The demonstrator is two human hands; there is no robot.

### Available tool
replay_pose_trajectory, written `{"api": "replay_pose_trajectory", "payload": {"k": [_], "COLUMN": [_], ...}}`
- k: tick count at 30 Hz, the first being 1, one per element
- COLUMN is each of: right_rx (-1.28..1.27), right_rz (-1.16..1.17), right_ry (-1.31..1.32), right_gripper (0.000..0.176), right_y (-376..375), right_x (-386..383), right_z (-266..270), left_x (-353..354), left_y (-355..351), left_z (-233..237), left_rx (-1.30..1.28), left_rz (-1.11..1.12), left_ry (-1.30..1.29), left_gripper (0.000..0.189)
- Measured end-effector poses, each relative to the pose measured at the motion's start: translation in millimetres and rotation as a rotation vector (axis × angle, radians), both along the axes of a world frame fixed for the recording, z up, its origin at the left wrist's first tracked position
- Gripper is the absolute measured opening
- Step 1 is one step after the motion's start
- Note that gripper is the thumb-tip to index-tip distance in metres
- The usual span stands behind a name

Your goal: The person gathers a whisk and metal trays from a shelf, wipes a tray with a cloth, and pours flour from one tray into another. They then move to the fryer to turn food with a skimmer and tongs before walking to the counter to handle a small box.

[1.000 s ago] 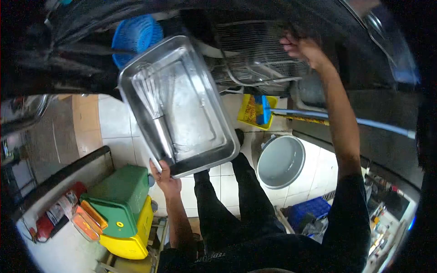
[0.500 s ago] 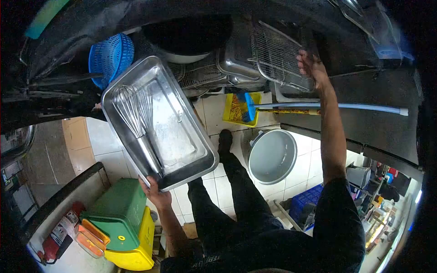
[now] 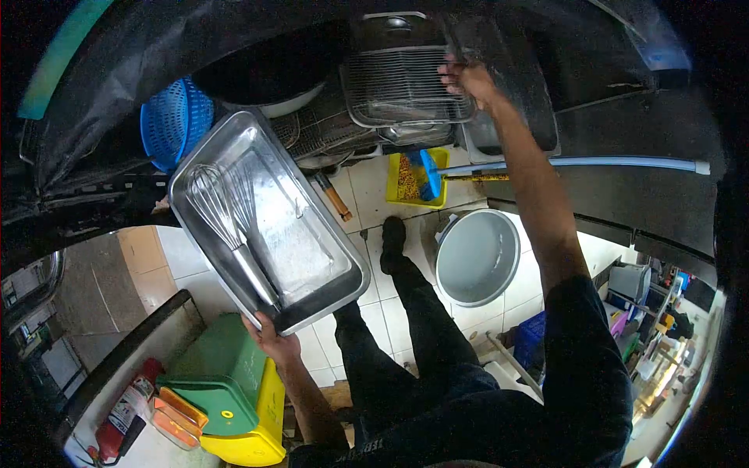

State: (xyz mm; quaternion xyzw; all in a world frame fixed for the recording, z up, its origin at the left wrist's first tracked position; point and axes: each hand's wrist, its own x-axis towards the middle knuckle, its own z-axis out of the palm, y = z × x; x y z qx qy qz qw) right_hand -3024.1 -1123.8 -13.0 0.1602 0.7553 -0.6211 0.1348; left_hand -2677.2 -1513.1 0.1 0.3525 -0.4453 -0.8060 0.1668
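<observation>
My left hand (image 3: 275,341) is closed on the lower corner of a deep metal tray (image 3: 316,269), which I hold tilted. A whisk (image 3: 226,214) with a metal handle lies inside the tray. Up on the dark shelf, my right hand (image 3: 470,82) has its fingers wrapped at the right edge of a wire rack (image 3: 402,82). The rack lies over shiny metal trays; where it rests is partly hidden. Just right of it is another metal tray (image 3: 519,117).
A blue plastic basket (image 3: 168,125) and a large dark pan (image 3: 265,66) are on the shelf. A grey tub (image 3: 478,257) and a yellow dustpan (image 3: 395,195) with a blue brush stand on the tiled floor. Green and yellow bins (image 3: 234,355) and a fire extinguisher (image 3: 125,413) are lower left.
My right hand has moved the wire rack left, from a slanted position to a nearly level one over the metal trays. The tray with the whisk stays in my left hand.
</observation>
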Motion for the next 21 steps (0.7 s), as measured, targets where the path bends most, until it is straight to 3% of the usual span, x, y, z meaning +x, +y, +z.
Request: {"api": "replay_pose_trajectory", "payload": {"k": [7,9,13,15,16,18,20,21], "right_rx": [0.008,0.348,0.325,0.138,0.137,0.147,0.157,0.169], "right_rz": [0.096,0.228,0.137,0.018,0.022,0.091,0.073,0.05], "right_ry": [-0.023,-0.184,-0.15,-0.037,-0.037,-0.044,-0.022,0.0], "right_gripper": [0.021,0.029,0.028,0.011,0.011,0.031,0.03,0.029], "right_y": [-14,-17,-23,-27,-26,-27,-30,-33], "right_x": [-14,-19,-20,-16,-17,-19,-20,-19], "right_z": [-15,-10,-21,-22,-24,-26,-24,-19], "left_x": [9,13,19,32,39,42,37,41], "left_y": [-4,-2,2,0,-2,-3,1,2], "left_z": [-9,-10,-13,-20,-23,-21,-8,-10], "left_rx": [-0.024,-0.066,-0.027,-0.005,-0.249,-0.493,-0.09,-0.094], "left_rz": [-0.042,-0.011,0.011,0.035,-0.034,-0.101,-0.056,-0.055], "left_ry": [-0.016,-0.09,-0.101,-0.12,-0.216,-0.316,-0.146,-0.146], "left_gripper": [0.036,0.036,0.038,0.038,0.036,0.034,0.036,0.036]}}
